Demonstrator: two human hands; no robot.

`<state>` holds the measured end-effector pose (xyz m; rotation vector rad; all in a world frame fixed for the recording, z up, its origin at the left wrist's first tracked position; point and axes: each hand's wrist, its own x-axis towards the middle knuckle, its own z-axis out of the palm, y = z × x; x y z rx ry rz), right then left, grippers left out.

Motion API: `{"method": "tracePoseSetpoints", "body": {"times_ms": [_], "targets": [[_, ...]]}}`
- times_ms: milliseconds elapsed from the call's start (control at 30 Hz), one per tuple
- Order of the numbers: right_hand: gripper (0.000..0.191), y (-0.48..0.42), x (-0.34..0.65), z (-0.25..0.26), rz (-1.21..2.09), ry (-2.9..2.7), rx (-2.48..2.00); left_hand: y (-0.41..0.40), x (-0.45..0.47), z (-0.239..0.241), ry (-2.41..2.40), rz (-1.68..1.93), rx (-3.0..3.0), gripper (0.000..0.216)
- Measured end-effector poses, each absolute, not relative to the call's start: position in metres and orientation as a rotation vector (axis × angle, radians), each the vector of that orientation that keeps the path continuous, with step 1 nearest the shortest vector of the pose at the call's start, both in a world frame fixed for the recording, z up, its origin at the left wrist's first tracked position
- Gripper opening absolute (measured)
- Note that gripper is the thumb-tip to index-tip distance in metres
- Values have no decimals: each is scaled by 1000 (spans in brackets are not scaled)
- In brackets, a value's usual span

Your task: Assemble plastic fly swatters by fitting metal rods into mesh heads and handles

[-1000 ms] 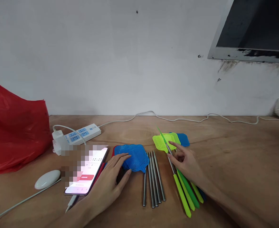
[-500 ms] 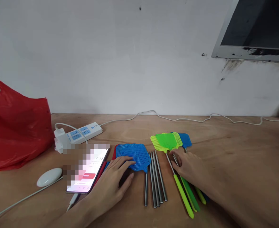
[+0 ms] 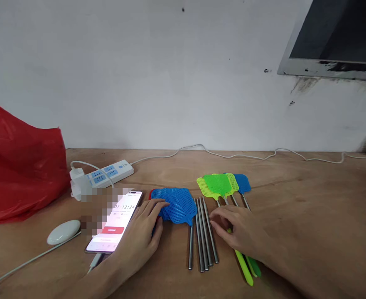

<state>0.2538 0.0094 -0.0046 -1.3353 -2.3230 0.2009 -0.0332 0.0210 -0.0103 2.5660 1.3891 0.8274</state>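
My left hand (image 3: 142,232) lies palm down at the left edge of stacked blue fly swatter heads (image 3: 181,207). Its fingers are loosely bent, fingertips on the mesh, gripping nothing I can see. A red edge shows behind the blue heads. Several bare metal rods (image 3: 205,236) lie side by side right of them. My right hand (image 3: 239,226) is just beside the rightmost rod, thumb and index finger apart. Under it are the shafts of several fly swatters, with yellow-green and green heads (image 3: 217,185), a blue head (image 3: 242,183) and yellow-green handles (image 3: 244,269); the hand hides part of them.
A lit phone (image 3: 116,224) on a charging cable is close to my left wrist. Farther left are a white oval object (image 3: 63,231), a power strip (image 3: 120,172) and a red plastic bag (image 3: 23,174). A white cord (image 3: 232,157) runs along the wall.
My right hand has moved left and slightly nearer, from the swatter shafts toward the metal rods. My left hand has drawn back left, off the middle of the blue mesh.
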Motion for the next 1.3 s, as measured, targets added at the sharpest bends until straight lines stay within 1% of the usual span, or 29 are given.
{"method": "tracePoseSetpoints", "body": {"times_ms": [133,267,367,467,567,833,1000,1167,1300], "targets": [[7,8,251,-10,230,-2365,-1254,20,-32,-10,1452,817,2656,30],[4,9,252,-9,237,-2369,-1263,22,-35,-5,1607,750,2754,20],[10,9,252,-8,230,-2367,-1289,25,-39,-3,1695,593,2771,10],[14,9,252,-6,233,-2363,-1326,26,-39,-2,1728,426,2770,9],[15,8,251,-6,218,-2353,-1388,23,-37,-2,1696,372,2777,6],[14,8,249,-3,250,-2299,-1486,19,-34,1,1551,396,2628,5],[15,7,248,-6,228,-2261,-1546,13,-30,0,1364,509,2529,6],[18,7,246,-10,172,-2231,-1598,7,-24,3,1111,570,2365,14],[15,7,245,-11,156,-2209,-1634,6,-21,4,1023,558,2337,11]]}}
